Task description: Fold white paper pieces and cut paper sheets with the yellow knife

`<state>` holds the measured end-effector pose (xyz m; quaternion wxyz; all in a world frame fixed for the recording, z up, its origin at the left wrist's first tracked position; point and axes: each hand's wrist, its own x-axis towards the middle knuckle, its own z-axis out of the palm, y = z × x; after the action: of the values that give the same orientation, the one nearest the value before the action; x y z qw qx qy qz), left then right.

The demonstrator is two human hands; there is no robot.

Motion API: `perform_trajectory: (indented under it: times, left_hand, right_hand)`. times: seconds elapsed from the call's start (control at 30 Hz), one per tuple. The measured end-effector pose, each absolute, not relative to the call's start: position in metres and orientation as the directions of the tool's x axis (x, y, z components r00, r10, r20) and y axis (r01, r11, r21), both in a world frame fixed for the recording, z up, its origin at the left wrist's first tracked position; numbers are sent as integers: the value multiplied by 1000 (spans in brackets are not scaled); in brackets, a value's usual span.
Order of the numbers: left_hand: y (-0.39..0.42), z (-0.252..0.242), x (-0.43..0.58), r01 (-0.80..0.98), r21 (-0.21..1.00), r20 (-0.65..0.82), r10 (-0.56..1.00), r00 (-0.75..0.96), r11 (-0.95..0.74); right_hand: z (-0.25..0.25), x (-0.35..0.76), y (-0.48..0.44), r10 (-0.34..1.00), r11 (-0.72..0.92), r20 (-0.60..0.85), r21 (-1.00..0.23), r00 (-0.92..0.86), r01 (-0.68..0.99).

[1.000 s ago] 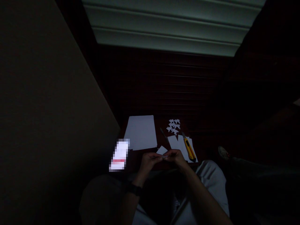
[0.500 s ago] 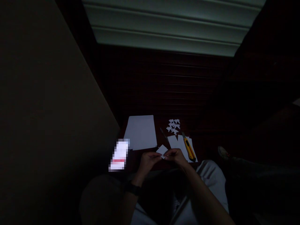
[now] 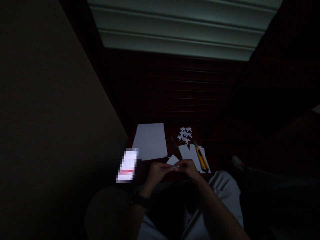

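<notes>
Between my two hands is a small piece of white paper [image 3: 173,159], its near edge folded over under the fingers. My left hand [image 3: 159,171] pinches it from the left, closed on the edge. From the other side my right hand [image 3: 188,167] is closed on the paper too, fingertips almost meeting those of the left. Just right of my hands, a yellow utility knife [image 3: 202,159] lies on loose white sheets [image 3: 186,152]. Beyond them is a cluster of several small folded paper shapes [image 3: 184,135]. A thin dark pen-like tool [image 3: 174,143] lies left of the sheets.
A stack of white paper [image 3: 151,141] lies at the left of the small dark table. Left of my hands glows a pixelated bright screen [image 3: 127,165]. A wall [image 3: 62,116] rises at the left and a pale shutter [image 3: 180,30] ahead. Another person's shoe [image 3: 238,163] shows at the right.
The near corner of the small paper has been folded up under my fingertips, so less of its flat face shows. Both hands stay in nearly the same place.
</notes>
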<state>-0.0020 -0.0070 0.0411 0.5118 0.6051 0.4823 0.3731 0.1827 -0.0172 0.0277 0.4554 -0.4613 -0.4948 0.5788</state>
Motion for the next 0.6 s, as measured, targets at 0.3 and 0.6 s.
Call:
perform_trajectory:
  times: [0.3, 0.6]
  left_hand:
    - [-6, 31, -4, 177, 984, -37, 957, 286, -15]
    - [-7, 35, -4, 181, 983, -79, 948, 309, 23]
  right_hand:
    - [25, 184, -18, 980, -78, -72, -997, -183, -25]
    - [31, 186, -19, 967, -93, -87, -996, -238, -16]
